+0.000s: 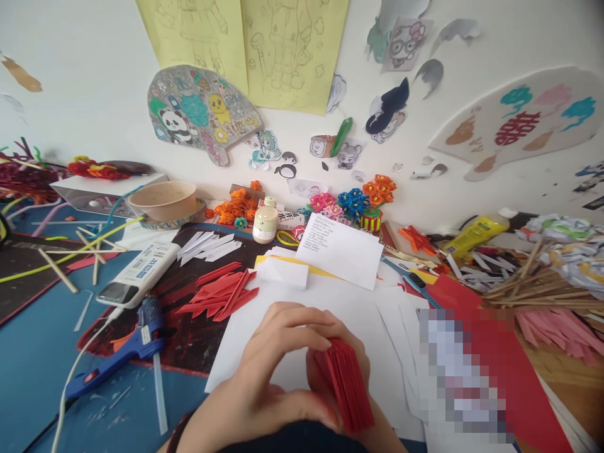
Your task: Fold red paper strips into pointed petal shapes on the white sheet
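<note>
A thick stack of folded red paper pieces is held on its edge just above the white paper at the front of the table. My left hand curves round its near side, with fingertips at the upper end and the thumb at the lower end. Behind the stack, my right hand wraps round it; most of its fingers are hidden. Loose folded red strips lie in a pile to the left, with folded white strips beyond them.
A blue glue gun with a glue stick lies at left, near a white power strip. A glue bottle, a beige bowl and flower crafts stand along the wall. Red card and paper strips fill the right.
</note>
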Tool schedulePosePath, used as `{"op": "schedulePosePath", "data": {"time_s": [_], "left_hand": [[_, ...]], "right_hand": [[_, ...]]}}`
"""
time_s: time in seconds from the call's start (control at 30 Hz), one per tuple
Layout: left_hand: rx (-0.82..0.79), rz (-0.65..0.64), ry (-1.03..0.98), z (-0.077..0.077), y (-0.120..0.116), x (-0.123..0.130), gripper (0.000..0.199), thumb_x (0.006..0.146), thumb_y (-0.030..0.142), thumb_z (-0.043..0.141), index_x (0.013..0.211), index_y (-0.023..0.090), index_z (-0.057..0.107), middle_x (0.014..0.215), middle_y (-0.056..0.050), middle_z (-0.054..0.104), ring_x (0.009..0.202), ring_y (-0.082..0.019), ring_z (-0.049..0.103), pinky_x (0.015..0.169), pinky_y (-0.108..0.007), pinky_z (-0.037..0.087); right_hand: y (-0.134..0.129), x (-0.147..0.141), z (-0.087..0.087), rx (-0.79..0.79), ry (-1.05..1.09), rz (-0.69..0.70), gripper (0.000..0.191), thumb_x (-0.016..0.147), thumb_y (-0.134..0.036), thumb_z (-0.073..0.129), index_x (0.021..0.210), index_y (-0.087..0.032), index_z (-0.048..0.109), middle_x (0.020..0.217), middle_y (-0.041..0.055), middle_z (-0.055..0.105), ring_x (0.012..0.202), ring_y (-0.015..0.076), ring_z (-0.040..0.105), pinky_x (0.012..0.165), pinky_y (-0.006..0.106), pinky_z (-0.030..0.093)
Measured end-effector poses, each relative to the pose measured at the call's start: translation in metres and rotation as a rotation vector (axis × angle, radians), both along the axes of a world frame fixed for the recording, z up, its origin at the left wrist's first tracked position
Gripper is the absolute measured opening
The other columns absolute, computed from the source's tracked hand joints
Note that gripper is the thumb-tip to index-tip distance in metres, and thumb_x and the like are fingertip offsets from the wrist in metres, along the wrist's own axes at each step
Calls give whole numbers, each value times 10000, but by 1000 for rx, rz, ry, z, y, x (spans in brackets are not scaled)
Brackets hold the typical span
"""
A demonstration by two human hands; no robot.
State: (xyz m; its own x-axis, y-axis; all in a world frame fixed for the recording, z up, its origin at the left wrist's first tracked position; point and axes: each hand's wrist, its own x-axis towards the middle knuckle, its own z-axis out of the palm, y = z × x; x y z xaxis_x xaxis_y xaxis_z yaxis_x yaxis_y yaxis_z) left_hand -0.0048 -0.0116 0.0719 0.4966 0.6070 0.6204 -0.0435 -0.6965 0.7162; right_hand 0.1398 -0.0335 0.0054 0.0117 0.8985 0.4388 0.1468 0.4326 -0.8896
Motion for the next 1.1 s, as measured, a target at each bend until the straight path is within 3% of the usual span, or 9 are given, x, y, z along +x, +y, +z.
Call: {"op": "schedulePosePath", "data": {"time_s": [0.2,0.47,0.67,0.87,1.1], "left_hand": [[-39,16,-26,1,-1,0,369,775,357,728,1066,204,560,1179,-121,581,1067,-241,539,919,-372,440],[-90,3,-56,-1,-2,-1,317,775,305,735,1018,198,562,1170,-118,568,1058,-239,534,911,-373,438],[-88,-11,-82,1,0,0,272,799,292,714,1004,192,568,1135,-107,580,1016,-222,542,883,-355,435],[-156,-91,-86,3,6,-3,89,909,256,564,957,180,566,1109,-97,587,1003,-201,543,887,-354,431],[-226,-187,-61,6,15,-11,173,882,333,607,879,165,571,1068,-103,612,1004,-214,541,902,-373,421]], "right_hand": [[-6,1,11,24,47,18,279,759,-469,675,803,-243,519,674,1,521,561,160,481,491,315,427],[-9,0,14,46,-20,-6,257,793,-465,644,845,-237,538,690,-1,532,580,160,491,510,298,389],[-8,1,15,57,-18,27,193,756,-356,660,817,-237,521,688,-7,515,585,161,488,523,302,374],[-5,2,22,22,16,121,139,721,-148,591,793,-232,506,695,-26,470,604,144,453,557,296,334],[-4,4,26,11,-38,266,231,688,-55,538,816,-228,454,713,-38,452,617,128,423,584,285,341]]}}
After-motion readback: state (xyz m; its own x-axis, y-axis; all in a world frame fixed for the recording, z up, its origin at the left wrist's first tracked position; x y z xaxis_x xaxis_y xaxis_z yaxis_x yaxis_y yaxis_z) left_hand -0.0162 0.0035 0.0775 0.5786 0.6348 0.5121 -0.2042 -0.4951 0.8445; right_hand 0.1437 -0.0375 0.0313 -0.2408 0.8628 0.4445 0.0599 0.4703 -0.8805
